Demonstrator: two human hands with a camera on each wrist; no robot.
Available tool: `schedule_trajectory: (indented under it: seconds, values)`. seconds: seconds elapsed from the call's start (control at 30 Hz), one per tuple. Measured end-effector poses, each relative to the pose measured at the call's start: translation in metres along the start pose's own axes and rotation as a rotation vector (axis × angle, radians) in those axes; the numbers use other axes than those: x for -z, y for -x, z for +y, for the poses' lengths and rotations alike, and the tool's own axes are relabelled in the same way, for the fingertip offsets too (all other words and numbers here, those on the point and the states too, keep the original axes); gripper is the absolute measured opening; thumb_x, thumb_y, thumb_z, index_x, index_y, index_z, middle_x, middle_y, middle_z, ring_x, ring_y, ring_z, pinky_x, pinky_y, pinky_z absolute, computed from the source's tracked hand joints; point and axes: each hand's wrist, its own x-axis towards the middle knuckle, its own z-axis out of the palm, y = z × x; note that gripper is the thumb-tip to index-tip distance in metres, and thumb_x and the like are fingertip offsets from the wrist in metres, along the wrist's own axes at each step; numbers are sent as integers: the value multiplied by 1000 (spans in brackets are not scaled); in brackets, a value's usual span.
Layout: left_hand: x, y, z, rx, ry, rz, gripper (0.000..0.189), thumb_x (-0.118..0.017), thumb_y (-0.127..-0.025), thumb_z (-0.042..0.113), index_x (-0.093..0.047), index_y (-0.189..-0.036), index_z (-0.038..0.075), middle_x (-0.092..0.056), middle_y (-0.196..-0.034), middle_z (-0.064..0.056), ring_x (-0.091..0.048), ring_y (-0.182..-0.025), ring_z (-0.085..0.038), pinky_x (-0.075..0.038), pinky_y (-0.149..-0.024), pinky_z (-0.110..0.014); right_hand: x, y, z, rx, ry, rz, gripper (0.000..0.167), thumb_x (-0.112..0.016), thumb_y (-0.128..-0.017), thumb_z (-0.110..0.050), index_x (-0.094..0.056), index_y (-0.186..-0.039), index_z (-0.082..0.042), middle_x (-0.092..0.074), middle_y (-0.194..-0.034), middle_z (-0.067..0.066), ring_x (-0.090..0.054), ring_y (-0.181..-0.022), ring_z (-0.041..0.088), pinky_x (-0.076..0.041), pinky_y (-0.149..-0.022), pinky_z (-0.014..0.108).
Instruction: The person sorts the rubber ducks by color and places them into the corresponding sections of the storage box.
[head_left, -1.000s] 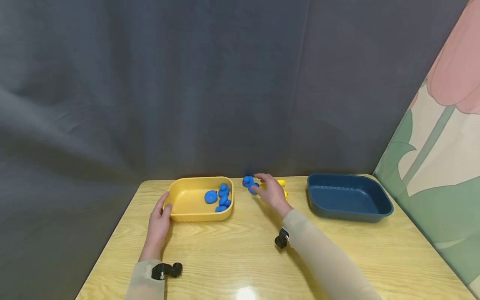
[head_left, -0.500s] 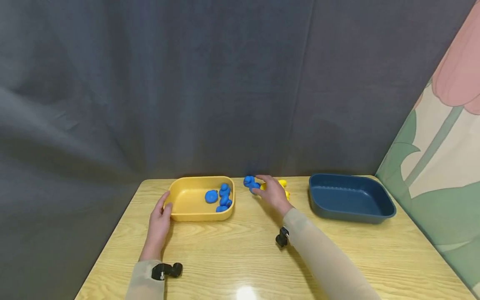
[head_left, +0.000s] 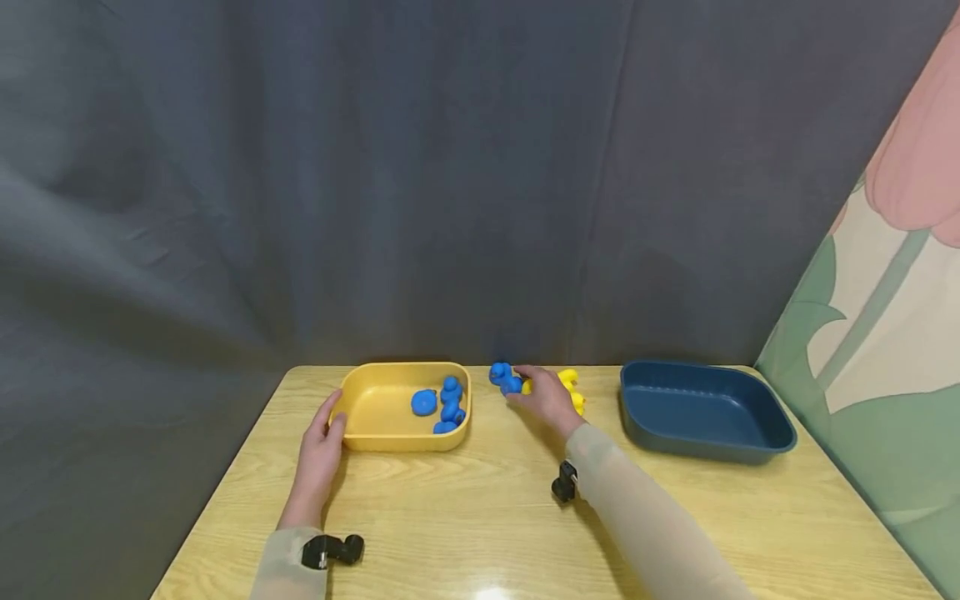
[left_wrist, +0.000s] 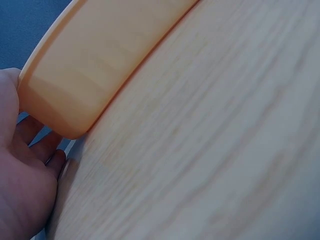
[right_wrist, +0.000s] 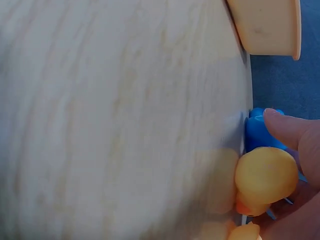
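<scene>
My left hand (head_left: pixel 321 442) grips the left end of a yellow tray (head_left: pixel 397 444), thumb at the rim and fingers round the outside. Inside the tray, several blue rubber ducks (head_left: pixel 424 402) lie toward its right side. Right of the tray, my right hand (head_left: pixel 547 398) pinches a blue rubber duck (right_wrist: pixel 257 132) between thumb and fingers; its far side is hidden. Another blue duck (head_left: pixel 498 372) sits just beyond the fingertips. A yellow rubber duck (right_wrist: pixel 266 175) lies close under the palm, and more yellow ducks (head_left: pixel 577 403) show behind the hand, partly covered.
A dark blue tray (head_left: pixel 705 450) stands at the right on the wooden table (head_left: pixel 450 517). A dark grey curtain (head_left: pixel 450 183) hangs along the table's back edge. Flower-patterned fabric (head_left: pixel 885 375) borders the right side.
The head view has tilted slightly, so everything sits a little lower in it. My right hand has settled closer round the blue duck. The left hand stays on the yellow tray.
</scene>
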Motion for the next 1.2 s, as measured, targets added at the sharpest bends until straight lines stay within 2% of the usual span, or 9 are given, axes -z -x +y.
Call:
schedule_trajectory:
  seconds: [0.23,0.6,0.93,1.2]
  values:
    - [-4,-3,2,-35,-14,-9,58,-46,-120,35,-33,-176,25,-26,-181,-11,-17,-168,-36,-19,-134,-58,-2,6,8,-1,-22,48,60,-87,-98,-18,-65,-150,3,-68,-146,22,-58,-137,46,-45,-119,60]
    - [-4,-1,4,-16,-12,0,58,-46,-120,33,-33,-176,24,-25,-182,-11,-17,-168,-34,-19,-134,-55,-4,4,8,-3,-17,52,56,-88,-98,-19,-68,-145,2,-69,-143,20,-60,-133,42,-46,-119,57]
    - [-2,0,1,-4,-18,7,58,-46,-120,32,-32,-176,25,-24,-182,-11,-15,-168,-36,-18,-134,-57,0,14,1,-20,-110,81,54,-86,-99,-20,-67,-146,-1,-68,-138,19,-60,-126,39,-48,-116,55]
    - [-1,1,1,19,-18,11,59,-45,-120,33,-31,-177,25,-23,-183,-10,-15,-169,-35,-16,-135,-56,6,19,-8,24,-181,145,49,-86,-98,-16,-68,-140,0,-67,-138,22,-61,-131,43,-47,-115,57]
